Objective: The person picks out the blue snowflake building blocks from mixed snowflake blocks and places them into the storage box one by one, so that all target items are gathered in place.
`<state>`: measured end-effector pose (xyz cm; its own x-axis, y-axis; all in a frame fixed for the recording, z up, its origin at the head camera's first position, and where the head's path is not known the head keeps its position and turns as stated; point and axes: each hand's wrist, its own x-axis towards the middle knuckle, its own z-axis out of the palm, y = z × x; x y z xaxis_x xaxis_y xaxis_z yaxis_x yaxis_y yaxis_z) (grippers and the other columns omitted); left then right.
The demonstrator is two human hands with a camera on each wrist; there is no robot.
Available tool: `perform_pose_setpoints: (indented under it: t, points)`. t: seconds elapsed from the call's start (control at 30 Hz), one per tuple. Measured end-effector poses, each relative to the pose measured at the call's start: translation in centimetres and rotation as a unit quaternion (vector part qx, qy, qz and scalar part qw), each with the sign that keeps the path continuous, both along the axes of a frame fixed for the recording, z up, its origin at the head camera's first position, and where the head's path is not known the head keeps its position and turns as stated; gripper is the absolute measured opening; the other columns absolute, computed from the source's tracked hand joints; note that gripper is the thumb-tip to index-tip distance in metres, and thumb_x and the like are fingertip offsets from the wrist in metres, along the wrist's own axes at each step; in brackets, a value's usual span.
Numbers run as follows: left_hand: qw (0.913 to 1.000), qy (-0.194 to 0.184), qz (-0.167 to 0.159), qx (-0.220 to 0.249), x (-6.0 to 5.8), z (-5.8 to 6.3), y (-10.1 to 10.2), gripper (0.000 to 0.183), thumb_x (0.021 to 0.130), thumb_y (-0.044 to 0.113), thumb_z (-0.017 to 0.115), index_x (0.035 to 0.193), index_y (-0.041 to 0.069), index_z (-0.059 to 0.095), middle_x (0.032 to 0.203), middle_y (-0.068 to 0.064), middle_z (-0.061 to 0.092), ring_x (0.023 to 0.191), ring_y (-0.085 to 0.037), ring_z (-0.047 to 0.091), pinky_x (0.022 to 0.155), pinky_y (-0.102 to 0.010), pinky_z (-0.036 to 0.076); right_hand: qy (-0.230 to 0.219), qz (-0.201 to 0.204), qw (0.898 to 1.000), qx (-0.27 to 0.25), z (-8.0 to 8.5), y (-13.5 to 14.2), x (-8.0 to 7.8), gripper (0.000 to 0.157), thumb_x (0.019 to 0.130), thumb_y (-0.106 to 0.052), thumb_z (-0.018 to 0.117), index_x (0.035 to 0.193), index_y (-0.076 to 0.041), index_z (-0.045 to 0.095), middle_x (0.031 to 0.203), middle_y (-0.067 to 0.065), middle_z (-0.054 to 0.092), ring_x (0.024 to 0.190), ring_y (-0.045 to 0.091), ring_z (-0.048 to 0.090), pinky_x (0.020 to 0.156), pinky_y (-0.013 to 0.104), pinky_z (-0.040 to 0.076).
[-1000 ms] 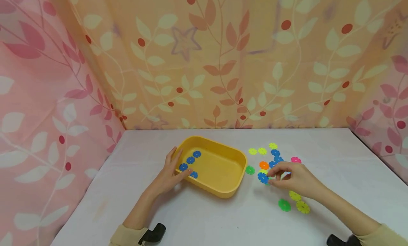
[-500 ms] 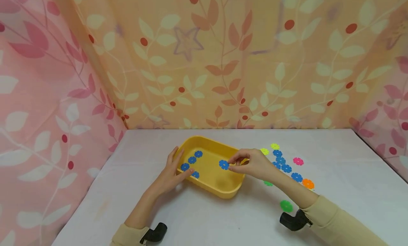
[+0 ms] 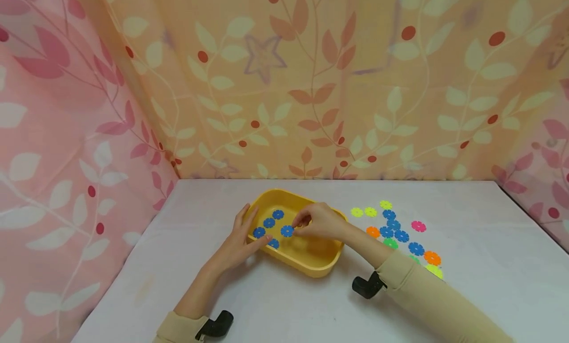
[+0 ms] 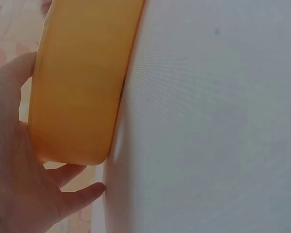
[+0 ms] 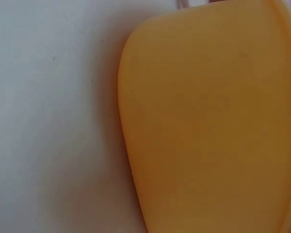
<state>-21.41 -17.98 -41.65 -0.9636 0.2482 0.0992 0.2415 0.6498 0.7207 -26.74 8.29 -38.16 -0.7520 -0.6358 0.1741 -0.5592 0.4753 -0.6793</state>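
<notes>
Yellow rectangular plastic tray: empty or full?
Partly filled: four blue flower-shaped discs show in the tray, leaving room; the right hand pinches another disc.

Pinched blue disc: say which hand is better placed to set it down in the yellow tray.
Likely the right hand: it pinches the blue disc over the yellow tray, while the left hand holds the tray's edge.

Head view: left hand [image 3: 237, 239] has thumb over part of blue disc [image 3: 274, 245]. Right hand [image 3: 321, 222] hides stretch of tray [image 3: 311, 270] rim, plus edge of pinched disc [image 3: 286, 231]. Right sleeve [image 3: 435, 301] overlaps yellow disc [image 3: 435, 270], runs off bottom. Left wrist view: tray cut at top, I can't see inside. Right wrist view: tray cut at right and bottom; pale sliver [image 5: 184, 4] up top, too small to tell.
</notes>
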Motion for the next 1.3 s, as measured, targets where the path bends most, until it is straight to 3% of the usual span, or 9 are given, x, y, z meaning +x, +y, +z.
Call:
perform_pose_setpoints:
  t: [0.47, 1.3]
  points:
    - [1.0, -0.005, -0.005, 0.002, -0.4, -0.3, 0.2, 0.092, 0.089, 0.056, 0.063, 0.158, 0.019, 0.015, 0.162, -0.005, -0.005, 0.143, -0.039, 0.02, 0.108, -0.062, 0.024, -0.011, -0.01, 0.997, 0.079, -1.7, -1.7, -2.0, 0.009, 0.08, -0.017, 0.081, 0.084, -0.012, 0.075, 0.074, -0.009, 0.066, 0.073, 0.011, 0.057, 0.067, 0.022, 0.05]
    - [1.0, -0.004, 0.001, -0.007, -0.2, -0.2, -0.1, 0.091, 0.089, 0.056, 0.062, 0.158, 0.02, 0.014, 0.162, -0.004, -0.005, 0.142, -0.039, 0.022, 0.108, -0.062, 0.025, -0.037, -0.016, 0.995, 0.09, -2.4, -2.2, -2.4, 0.011, 0.083, -0.019, 0.079, 0.091, -0.012, 0.074, 0.077, -0.008, 0.065, 0.075, 0.01, 0.058, 0.072, 0.023, 0.05]
